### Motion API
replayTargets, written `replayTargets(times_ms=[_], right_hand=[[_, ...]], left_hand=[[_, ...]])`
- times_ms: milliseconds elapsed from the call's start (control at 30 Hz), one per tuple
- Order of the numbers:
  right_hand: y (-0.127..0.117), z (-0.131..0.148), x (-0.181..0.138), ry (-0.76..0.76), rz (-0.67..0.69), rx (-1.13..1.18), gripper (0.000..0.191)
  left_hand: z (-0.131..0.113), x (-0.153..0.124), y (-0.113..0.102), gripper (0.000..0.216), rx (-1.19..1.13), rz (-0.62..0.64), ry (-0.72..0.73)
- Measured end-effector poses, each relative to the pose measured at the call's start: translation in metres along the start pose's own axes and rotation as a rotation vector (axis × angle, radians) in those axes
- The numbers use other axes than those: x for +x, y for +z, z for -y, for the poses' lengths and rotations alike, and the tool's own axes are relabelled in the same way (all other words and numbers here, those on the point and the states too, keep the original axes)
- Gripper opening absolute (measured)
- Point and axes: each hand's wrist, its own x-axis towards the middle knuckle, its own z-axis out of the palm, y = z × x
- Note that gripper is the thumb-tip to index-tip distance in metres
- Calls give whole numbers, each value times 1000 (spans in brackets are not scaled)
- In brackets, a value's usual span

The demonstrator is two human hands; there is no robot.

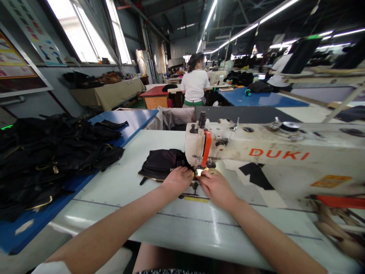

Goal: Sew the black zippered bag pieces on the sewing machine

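A white sewing machine (pixel 273 152) with red lettering stands on a pale worktable (pixel 119 186). Under its needle head lies a piece of black fabric (pixel 161 163) with a gold zipper edge. My left hand (pixel 178 180) rests on the fabric just left of the needle, fingers curled and pressed down on it. My right hand (pixel 216 186) lies right of the needle, fingers bent toward the presser foot; its fingertips are hidden under the machine head.
A heap of black garments (pixel 48 160) with gold zippers covers a blue table (pixel 134 120) at the left. A person in a white shirt (pixel 194 85) sits ahead, back turned. More blue and red tables stand beyond. A black cut piece (pixel 256 176) lies under the machine arm.
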Motion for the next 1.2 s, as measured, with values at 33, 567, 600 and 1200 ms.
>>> replayTargets(times_ms=[33, 567, 600, 1200], right_hand=[[0, 0, 0, 1, -1, -2, 22], [1, 0, -4, -2, 5, -45, 20], [1, 0, -4, -2, 2, -41, 20], [0, 0, -10, 49, -74, 9, 19]], left_hand=[[0, 0, 0, 13, -2, 3, -3], [0, 0, 1, 15, -139, 16, -54], [0, 0, 1, 15, -148, 9, -56], [9, 8, 16, 12, -178, -110, -96]])
